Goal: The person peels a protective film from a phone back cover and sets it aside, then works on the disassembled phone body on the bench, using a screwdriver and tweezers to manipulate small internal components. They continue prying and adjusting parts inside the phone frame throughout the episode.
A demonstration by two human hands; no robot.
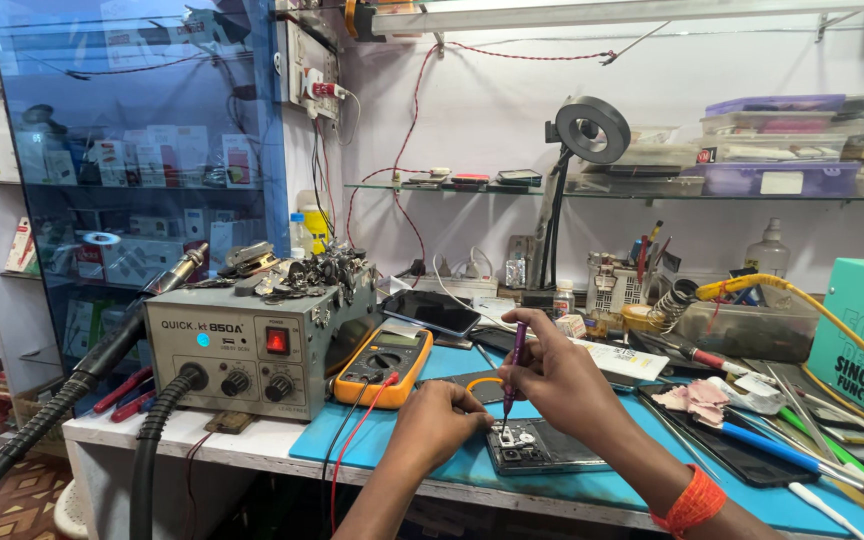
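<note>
My right hand (557,375) pinches the purple screwdriver (514,370) upright, tip apparently on the opened phone (542,450) directly below, my left hand (442,415) curled, steadying its near edge.

Matt blue rubber mat (372,440), glossy phone (542,450)

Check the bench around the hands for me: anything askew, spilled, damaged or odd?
One oddity: a heap of loose metal scraps sits on top of the grey rework station, an unusual resting place. The opened phone lies flat on the blue mat; the right hand holds a purple tool to it, the left hand steadies it. Nothing spilled.
</note>
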